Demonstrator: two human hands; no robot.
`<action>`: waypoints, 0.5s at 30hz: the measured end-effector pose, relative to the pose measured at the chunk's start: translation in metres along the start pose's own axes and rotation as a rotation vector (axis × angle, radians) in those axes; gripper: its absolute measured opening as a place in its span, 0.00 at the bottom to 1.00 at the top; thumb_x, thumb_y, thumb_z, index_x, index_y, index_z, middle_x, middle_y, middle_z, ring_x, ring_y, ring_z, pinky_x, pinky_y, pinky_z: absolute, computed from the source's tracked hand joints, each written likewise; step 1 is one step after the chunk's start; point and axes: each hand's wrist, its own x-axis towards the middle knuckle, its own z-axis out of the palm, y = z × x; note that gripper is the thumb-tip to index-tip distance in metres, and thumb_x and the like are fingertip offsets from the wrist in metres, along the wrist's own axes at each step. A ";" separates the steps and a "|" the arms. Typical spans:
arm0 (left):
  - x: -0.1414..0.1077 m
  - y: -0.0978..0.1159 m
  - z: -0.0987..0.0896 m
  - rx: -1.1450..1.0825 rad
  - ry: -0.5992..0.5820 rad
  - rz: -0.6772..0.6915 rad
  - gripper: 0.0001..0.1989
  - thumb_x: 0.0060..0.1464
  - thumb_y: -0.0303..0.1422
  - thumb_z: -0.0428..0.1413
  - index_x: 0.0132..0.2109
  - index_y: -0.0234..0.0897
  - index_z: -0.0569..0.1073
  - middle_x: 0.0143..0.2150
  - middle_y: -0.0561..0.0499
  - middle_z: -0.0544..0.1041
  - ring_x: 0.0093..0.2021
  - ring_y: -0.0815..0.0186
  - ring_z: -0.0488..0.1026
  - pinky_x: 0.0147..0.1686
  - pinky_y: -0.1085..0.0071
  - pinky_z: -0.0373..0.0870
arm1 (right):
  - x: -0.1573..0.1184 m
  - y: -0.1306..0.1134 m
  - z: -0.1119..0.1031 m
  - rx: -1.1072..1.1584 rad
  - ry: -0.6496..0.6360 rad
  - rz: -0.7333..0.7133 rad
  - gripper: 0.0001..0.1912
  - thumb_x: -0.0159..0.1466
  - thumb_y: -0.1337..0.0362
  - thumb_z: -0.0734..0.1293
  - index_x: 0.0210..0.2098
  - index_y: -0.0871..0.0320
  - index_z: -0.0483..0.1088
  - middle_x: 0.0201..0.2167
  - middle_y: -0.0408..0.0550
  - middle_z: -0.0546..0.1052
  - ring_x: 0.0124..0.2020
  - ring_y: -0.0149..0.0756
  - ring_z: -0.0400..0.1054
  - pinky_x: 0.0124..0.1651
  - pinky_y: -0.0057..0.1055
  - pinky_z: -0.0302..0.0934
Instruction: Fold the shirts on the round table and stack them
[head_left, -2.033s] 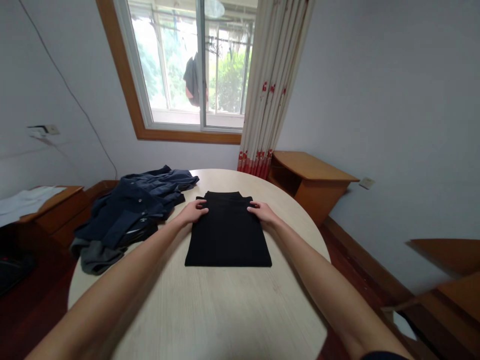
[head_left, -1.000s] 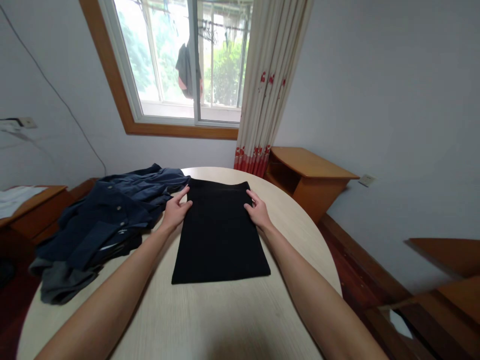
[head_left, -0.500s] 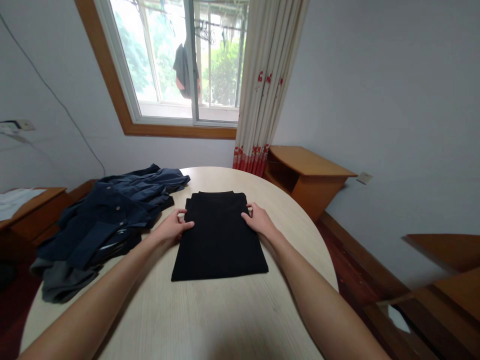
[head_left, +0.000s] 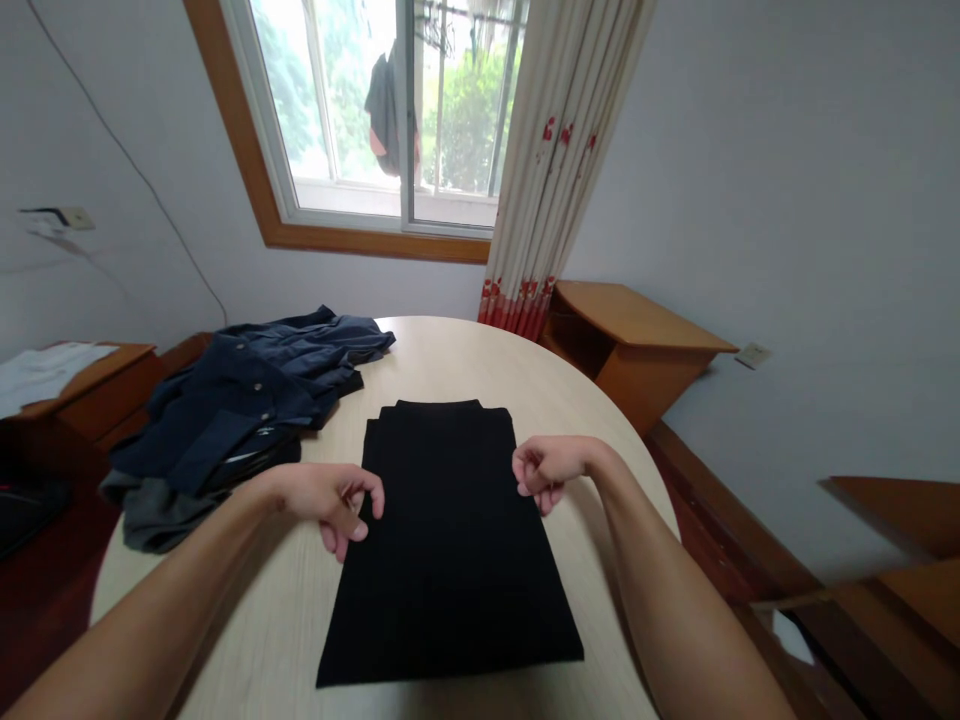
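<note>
A black garment, folded into a flat, near-rectangular bundle (head_left: pixel 450 540), is in front of me over the table. Its front edge looks slightly raised, with a shadow under it. My left hand (head_left: pixel 337 505) grips the left side, fingers curled and the index finger bent over the cloth. On the opposite side, my right hand (head_left: pixel 546 470) has its fingers curled against the right edge, closed on the cloth. What kind of garment it is cannot be told from the folds.
A loose heap of dark blue and grey clothes (head_left: pixel 247 400) lies at the table's left. Beneath everything is a round pale wooden table (head_left: pixel 450 345). A wooden desk (head_left: pixel 637 320) stands behind on the right, beside the curtain (head_left: pixel 559 150) and window. White papers (head_left: pixel 45 370) lie on furniture at left.
The folded black garment has come nearer to me and looks larger, its front edge off the table. Both hands have moved with it, with fingers more curled. My view has shifted slightly left.
</note>
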 end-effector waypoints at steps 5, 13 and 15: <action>0.033 0.005 -0.024 -0.248 0.587 0.137 0.28 0.46 0.42 0.70 0.53 0.40 0.74 0.22 0.58 0.71 0.19 0.67 0.72 0.19 0.74 0.67 | 0.026 0.003 -0.008 0.050 0.527 -0.248 0.12 0.61 0.61 0.75 0.41 0.60 0.73 0.22 0.43 0.75 0.21 0.31 0.69 0.26 0.26 0.63; 0.084 0.017 -0.037 -0.357 0.814 0.445 0.31 0.38 0.37 0.72 0.51 0.34 0.77 0.29 0.51 0.77 0.28 0.65 0.75 0.27 0.71 0.72 | 0.066 0.004 0.001 0.139 0.760 -0.531 0.14 0.58 0.73 0.68 0.43 0.60 0.79 0.42 0.49 0.81 0.38 0.34 0.73 0.46 0.30 0.66; 0.074 0.019 -0.036 -0.385 0.824 0.547 0.30 0.34 0.38 0.73 0.47 0.34 0.78 0.36 0.48 0.80 0.34 0.62 0.77 0.32 0.69 0.74 | 0.063 0.002 0.000 0.202 0.763 -0.582 0.13 0.58 0.71 0.67 0.42 0.60 0.80 0.39 0.49 0.81 0.38 0.35 0.73 0.45 0.31 0.67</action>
